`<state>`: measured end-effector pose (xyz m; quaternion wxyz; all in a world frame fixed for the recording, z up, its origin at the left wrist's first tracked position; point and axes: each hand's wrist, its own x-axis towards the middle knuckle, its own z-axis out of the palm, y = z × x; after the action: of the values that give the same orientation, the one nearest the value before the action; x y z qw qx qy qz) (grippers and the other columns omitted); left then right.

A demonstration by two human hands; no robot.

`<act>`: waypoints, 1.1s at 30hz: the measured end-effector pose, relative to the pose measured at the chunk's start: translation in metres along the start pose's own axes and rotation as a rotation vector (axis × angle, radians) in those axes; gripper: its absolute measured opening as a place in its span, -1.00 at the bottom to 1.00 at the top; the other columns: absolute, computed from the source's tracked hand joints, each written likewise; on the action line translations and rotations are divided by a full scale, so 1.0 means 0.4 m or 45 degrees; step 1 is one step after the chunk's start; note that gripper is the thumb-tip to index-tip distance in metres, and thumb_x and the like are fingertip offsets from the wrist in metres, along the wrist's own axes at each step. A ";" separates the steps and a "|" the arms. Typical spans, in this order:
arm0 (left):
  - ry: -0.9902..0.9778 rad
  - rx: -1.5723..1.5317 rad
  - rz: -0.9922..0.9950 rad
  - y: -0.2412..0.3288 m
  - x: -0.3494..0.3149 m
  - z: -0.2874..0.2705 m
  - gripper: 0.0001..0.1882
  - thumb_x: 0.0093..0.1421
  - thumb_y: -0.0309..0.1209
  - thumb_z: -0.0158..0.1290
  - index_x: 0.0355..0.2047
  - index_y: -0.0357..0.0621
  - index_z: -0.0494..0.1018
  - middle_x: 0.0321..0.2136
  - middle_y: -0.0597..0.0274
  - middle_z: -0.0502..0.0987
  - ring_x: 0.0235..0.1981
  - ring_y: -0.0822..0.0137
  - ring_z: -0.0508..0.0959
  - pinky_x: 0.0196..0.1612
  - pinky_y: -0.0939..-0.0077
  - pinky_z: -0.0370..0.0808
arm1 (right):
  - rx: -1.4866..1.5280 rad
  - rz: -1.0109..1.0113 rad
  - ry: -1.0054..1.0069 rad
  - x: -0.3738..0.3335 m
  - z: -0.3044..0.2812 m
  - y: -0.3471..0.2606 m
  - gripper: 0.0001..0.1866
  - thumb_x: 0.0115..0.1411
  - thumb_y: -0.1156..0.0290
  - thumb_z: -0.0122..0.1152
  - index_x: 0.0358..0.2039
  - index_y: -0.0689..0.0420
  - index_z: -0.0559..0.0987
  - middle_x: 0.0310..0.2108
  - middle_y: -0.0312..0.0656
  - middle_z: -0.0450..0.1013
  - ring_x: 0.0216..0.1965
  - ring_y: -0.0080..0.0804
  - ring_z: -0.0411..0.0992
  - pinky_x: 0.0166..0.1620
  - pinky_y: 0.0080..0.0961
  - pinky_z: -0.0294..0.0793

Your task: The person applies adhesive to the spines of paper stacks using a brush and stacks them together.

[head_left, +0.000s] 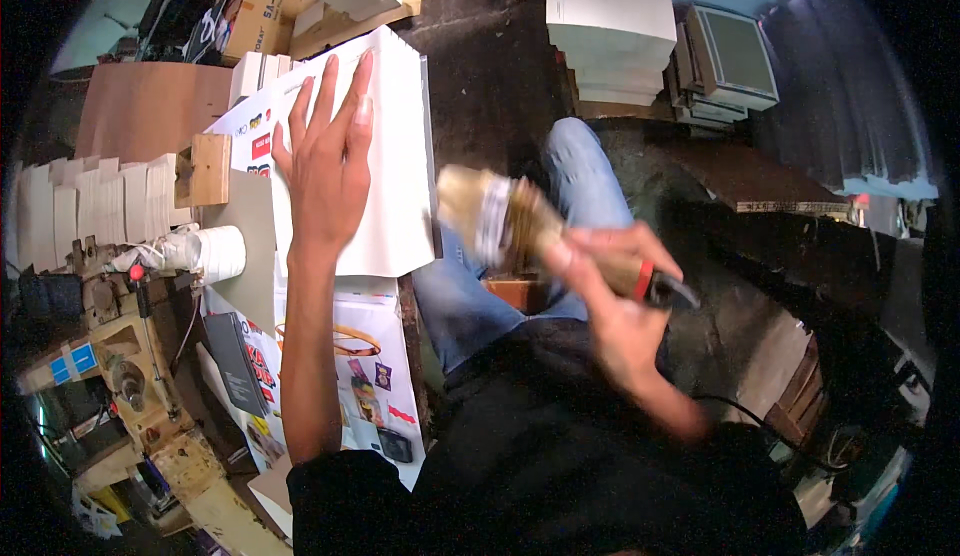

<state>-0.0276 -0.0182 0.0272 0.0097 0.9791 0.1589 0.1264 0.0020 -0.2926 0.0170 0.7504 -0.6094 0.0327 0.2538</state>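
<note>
Left hand (325, 161) lies flat, fingers spread wide, on a white sheet (395, 186) at upper centre; right hand (620, 301) – centre right – grips a blurred brush (510, 221).

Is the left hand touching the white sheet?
Touching. The head view shows the left hand pressed flat, fingers spread, on the white sheet.

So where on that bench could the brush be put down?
Free: the white sheet stack right of the flat left hand, and the grey board between the wooden block and tape roll. Crowded: the left edge, with tools. The right hand holds the brush.
</note>
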 end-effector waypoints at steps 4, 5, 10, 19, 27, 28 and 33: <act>0.029 -0.031 0.035 0.034 0.030 0.005 -0.54 0.43 -0.13 -0.33 0.32 0.45 0.22 0.37 0.19 0.14 0.38 0.07 0.06 0.31 -0.26 -0.29 | -0.255 -0.386 -0.287 -0.012 0.019 0.096 -0.84 0.10 0.48 0.41 -0.33 0.24 0.63 -0.42 -0.26 0.58 -0.42 -0.67 0.49 -0.32 -0.72 0.46; 0.012 0.009 0.025 0.028 0.019 0.002 -0.53 0.43 -0.16 -0.32 0.32 0.44 0.22 0.37 0.19 0.14 0.38 0.07 0.06 0.31 -0.26 -0.29 | -0.249 -0.187 -0.428 -0.022 0.005 0.032 -0.89 0.09 0.53 0.40 -0.36 0.26 0.64 -0.43 -0.25 0.59 -0.40 -0.66 0.50 -0.31 -0.73 0.45; -0.028 0.045 0.004 0.023 0.007 -0.009 -0.52 0.41 -0.22 -0.27 0.32 0.44 0.21 0.37 0.18 0.14 0.38 0.03 0.06 0.31 -0.27 -0.26 | -0.350 -0.293 -0.090 0.056 -0.013 -0.029 -0.80 0.03 0.46 0.45 -0.49 0.26 0.57 -0.51 -0.14 0.56 -0.55 -0.55 0.48 -0.41 -0.60 0.51; -0.008 0.113 0.041 0.037 0.016 -0.018 -0.50 0.42 -0.19 -0.30 0.36 0.43 0.12 0.39 0.25 0.09 0.37 0.07 0.09 0.33 -0.18 -0.21 | -0.113 -0.592 -0.294 0.453 0.189 -0.051 -0.81 0.01 0.42 0.38 -0.55 0.28 0.59 -0.62 -0.19 0.53 -0.67 -0.57 0.47 -0.59 -0.59 0.46; 0.052 0.038 -0.005 0.023 -0.006 -0.027 -0.47 0.38 -0.25 -0.21 0.36 0.33 0.14 0.37 0.23 0.12 0.36 0.05 0.10 0.32 -0.20 -0.18 | -0.109 -0.693 -0.160 0.335 0.115 -0.156 -0.90 0.09 0.52 0.34 -0.44 0.25 0.59 -0.47 -0.11 0.57 -0.46 -0.39 0.57 -0.43 -0.42 0.67; 0.054 0.024 -0.004 0.031 -0.001 -0.026 -0.47 0.38 -0.24 -0.20 0.36 0.27 0.15 0.37 0.22 0.13 0.36 0.05 0.10 0.32 -0.22 -0.17 | -0.275 -0.653 -0.233 0.313 0.088 -0.157 -0.91 0.08 0.55 0.33 -0.47 0.25 0.57 -0.48 -0.11 0.57 -0.50 -0.39 0.57 -0.44 -0.42 0.66; 0.172 -0.089 0.029 0.011 -0.009 -0.004 -0.47 0.33 -0.23 -0.14 0.28 -0.09 0.24 0.30 0.14 0.24 0.33 0.04 0.14 0.28 -0.29 -0.13 | -0.263 -0.594 -0.380 0.326 0.196 -0.135 -0.86 0.14 0.46 0.30 -0.43 0.27 0.56 -0.51 -0.14 0.56 -0.59 -0.47 0.51 -0.53 -0.55 0.52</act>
<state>-0.0300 -0.0236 0.0280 0.0318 0.9692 0.1434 0.1976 0.1175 -0.1819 0.0386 0.7191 -0.6295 -0.2449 0.1632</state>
